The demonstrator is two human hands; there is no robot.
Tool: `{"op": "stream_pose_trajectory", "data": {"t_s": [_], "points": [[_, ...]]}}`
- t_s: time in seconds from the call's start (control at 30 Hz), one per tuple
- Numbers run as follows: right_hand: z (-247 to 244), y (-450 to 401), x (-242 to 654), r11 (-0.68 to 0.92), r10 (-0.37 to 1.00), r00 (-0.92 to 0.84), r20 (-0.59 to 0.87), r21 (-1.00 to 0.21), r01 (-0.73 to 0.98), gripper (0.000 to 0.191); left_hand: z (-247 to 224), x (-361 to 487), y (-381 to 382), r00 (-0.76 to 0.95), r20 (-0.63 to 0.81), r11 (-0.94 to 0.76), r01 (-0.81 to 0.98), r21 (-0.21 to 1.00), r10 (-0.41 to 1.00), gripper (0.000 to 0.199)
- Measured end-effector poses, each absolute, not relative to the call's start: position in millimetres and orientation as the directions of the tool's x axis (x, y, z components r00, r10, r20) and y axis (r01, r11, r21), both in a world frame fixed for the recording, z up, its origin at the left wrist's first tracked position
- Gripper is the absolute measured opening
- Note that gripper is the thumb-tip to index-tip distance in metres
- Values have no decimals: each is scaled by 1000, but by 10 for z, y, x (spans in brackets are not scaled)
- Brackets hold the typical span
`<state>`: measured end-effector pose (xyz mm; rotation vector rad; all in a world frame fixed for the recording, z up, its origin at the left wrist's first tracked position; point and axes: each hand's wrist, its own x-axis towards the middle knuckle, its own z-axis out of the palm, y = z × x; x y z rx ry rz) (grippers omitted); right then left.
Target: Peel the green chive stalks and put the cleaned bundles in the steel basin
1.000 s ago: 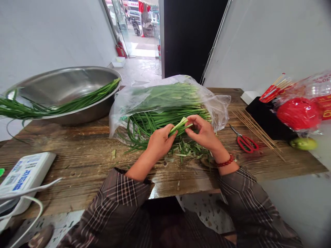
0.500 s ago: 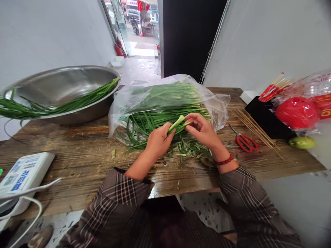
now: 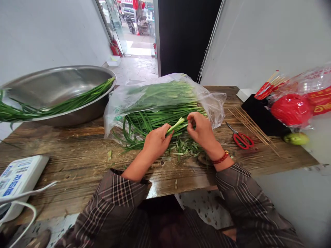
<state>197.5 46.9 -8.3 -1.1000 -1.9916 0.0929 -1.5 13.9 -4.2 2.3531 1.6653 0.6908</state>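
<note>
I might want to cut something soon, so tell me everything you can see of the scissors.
The scissors have two red handle loops, plastic-looking, and slim grey metal blades that look closed, tapering to a point. They lie flat on the wooden table, tip angled away and to the left, loops nearer the person. They sit between the right hand and the thin wooden skewers; no hand touches them. Any wear on the edges is too small to judge.
</note>
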Motion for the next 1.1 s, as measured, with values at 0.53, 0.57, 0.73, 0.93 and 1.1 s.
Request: {"op": "stream_pose_trajectory", "data": {"t_s": [0.53,0.57,0.73,0.93,1.1], "points": [[-133,479,1840,453,891,-153,428,-866,214,15,14,-16,97,319,299,-382,906,180,899,19],[-166,492,1809,377,925,-115,363,-916,138,16,24,-5,84,345,296,-397,908,135,891,19],[-155,536,1879,298,953,37,300,-954,43,28,19,3,73,431,308,-477,874,91,848,16],[62,501,2108,673,739,-395,546,-575,465,30,7,-46,135,121,465,-366,795,483,877,16],[-79,717,2238,569,701,-209,682,-357,741,33,22,-31,139,62,466,-352,745,567,883,18]]}}
